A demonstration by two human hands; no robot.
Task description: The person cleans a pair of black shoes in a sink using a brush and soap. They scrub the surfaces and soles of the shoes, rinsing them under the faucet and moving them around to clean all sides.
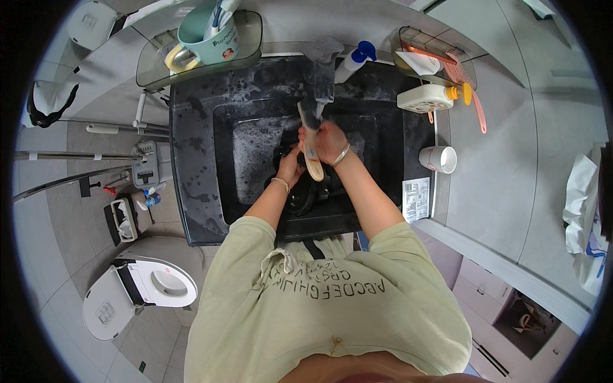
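Over the black sink (pixel 225 163), my right hand (pixel 331 142) grips a scrubbing brush (pixel 310 148) with a pale wooden handle; its dark bristles are at the upper end, just below the faucet (pixel 324 79). My left hand (pixel 290 168) holds a wet black item (pixel 301 198) down in the basin, left of the brush handle. That item may be a shoe, but the hands and the dark basin hide much of its shape. The two hands are close together, and the right one is slightly blurred. Foamy water (pixel 254 158) lies in the basin's left part.
A green mug (pixel 209 40) stands in a tray (pixel 158 81) at the back left. Behind the sink is a blue-capped bottle (pixel 352 62). At right are a yellow-pump bottle (pixel 424 98), a white cup (pixel 438 159) and a rack with a pink comb (pixel 457 69). A toilet (pixel 165 283) stands lower left.
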